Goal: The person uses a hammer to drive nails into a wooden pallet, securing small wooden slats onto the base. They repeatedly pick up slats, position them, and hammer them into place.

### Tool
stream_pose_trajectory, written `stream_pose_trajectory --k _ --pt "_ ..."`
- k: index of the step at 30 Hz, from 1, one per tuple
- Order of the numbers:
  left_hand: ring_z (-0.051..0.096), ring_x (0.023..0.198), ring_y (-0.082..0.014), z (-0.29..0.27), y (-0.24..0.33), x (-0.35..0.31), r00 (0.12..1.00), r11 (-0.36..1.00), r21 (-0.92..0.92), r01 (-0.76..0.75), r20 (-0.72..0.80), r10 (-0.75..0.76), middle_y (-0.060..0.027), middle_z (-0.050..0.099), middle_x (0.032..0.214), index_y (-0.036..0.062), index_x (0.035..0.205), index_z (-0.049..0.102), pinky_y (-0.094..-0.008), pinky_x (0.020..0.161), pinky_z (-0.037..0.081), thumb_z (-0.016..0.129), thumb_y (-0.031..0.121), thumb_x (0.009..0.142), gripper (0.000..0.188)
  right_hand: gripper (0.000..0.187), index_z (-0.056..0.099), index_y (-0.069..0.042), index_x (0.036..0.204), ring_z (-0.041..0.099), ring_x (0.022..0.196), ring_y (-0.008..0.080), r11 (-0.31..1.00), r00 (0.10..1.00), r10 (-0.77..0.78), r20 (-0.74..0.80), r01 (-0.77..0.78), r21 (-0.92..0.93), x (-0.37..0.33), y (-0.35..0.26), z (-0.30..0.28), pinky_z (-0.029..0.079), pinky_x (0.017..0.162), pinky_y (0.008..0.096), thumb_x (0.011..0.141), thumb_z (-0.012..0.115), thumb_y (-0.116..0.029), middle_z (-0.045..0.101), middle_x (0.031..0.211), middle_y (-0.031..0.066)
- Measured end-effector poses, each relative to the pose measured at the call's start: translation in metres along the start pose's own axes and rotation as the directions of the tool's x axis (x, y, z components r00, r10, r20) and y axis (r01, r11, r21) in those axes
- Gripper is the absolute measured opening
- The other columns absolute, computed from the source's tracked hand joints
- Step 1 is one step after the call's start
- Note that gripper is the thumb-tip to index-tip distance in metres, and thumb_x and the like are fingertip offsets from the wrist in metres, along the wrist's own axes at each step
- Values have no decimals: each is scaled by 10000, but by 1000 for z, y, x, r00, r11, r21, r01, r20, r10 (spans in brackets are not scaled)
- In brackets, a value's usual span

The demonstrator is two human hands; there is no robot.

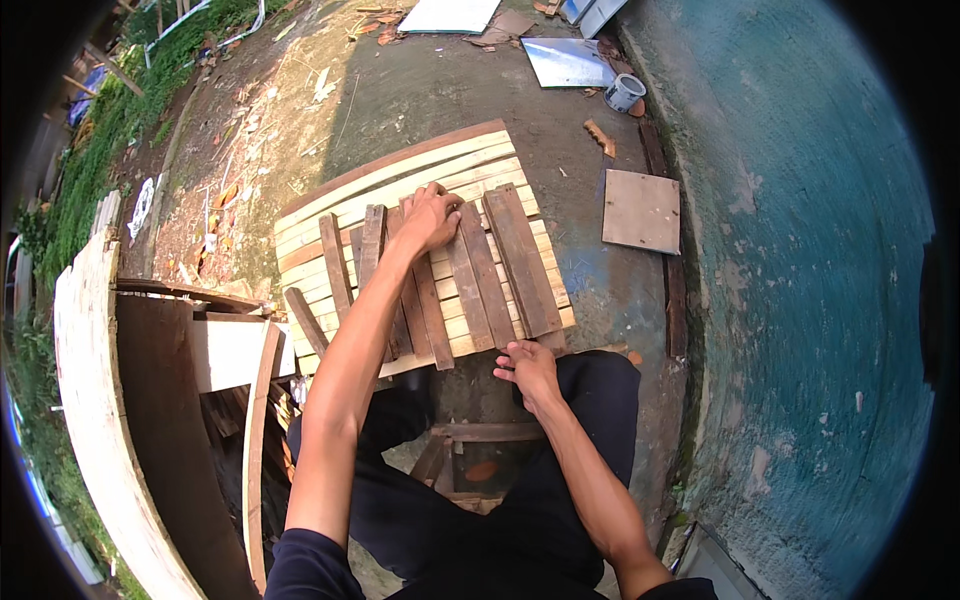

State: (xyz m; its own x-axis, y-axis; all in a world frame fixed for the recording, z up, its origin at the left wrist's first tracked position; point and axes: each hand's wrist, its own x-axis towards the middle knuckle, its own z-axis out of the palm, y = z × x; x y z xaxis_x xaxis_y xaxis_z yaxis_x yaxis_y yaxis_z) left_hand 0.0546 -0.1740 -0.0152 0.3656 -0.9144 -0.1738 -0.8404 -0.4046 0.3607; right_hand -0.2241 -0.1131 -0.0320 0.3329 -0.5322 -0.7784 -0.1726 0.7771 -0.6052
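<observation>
Several dark brown wooden strips [483,275] lie side by side, some with gaps between, across a slatted top of pale wooden boards [420,170] in front of me. My left hand [430,217] reaches to the far ends of the middle strips, its fingers bent down and closed over a strip end; the fingertips are partly hidden. At the near edge, my right hand [530,373] is just below the strips' near ends, fingers apart, with a fingertip close to or touching an end. To its far side lies a wider dark board [523,262].
At left stands a wooden cabinet-like frame [90,400] with a loose strip [260,450] leaning on it. A teal wall [800,250] rises at right. On the floor are a square brown panel [641,211], a saw handle [600,138], a paint can [624,93] and a reflective sheet [567,63].
</observation>
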Motion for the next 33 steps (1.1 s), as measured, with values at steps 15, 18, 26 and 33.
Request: stream_pose_trajectory --k 15,18,26,33 --pt "644 1002 -286 -44 57 35 991 895 -431 -115 -114 72 -172 692 1032 28 1109 671 -410 883 478 610 337 912 371 303 461 104 1174 638 867 200 935 935 -306 -179 330 127 -14 -53 -35 586 703 296 947 560 -71 578 1008 160" --pt "646 1018 -326 -30 73 62 995 937 -336 -95 -21 94 -209 676 1081 19 1116 675 -414 885 490 602 304 912 359 314 449 123 1234 634 919 217 950 939 -270 -213 296 103 -8 -53 -37 582 758 304 969 489 -42 578 1076 188" --pt "648 979 -349 -2 86 76 998 981 -183 -62 11 65 -214 693 989 3 1058 695 -438 939 433 603 239 884 307 353 438 139 1292 604 1027 233 968 956 -227 -184 242 66 -1 -51 -54 552 854 309 964 345 45 549 1203 207" --pt "640 958 -366 -7 85 67 997 987 -141 -75 -15 74 -231 688 950 -17 1015 693 -443 940 422 592 229 885 295 355 433 148 1294 618 978 216 981 965 -194 -176 194 -20 -6 -51 -50 561 820 285 968 347 39 566 1159 207"
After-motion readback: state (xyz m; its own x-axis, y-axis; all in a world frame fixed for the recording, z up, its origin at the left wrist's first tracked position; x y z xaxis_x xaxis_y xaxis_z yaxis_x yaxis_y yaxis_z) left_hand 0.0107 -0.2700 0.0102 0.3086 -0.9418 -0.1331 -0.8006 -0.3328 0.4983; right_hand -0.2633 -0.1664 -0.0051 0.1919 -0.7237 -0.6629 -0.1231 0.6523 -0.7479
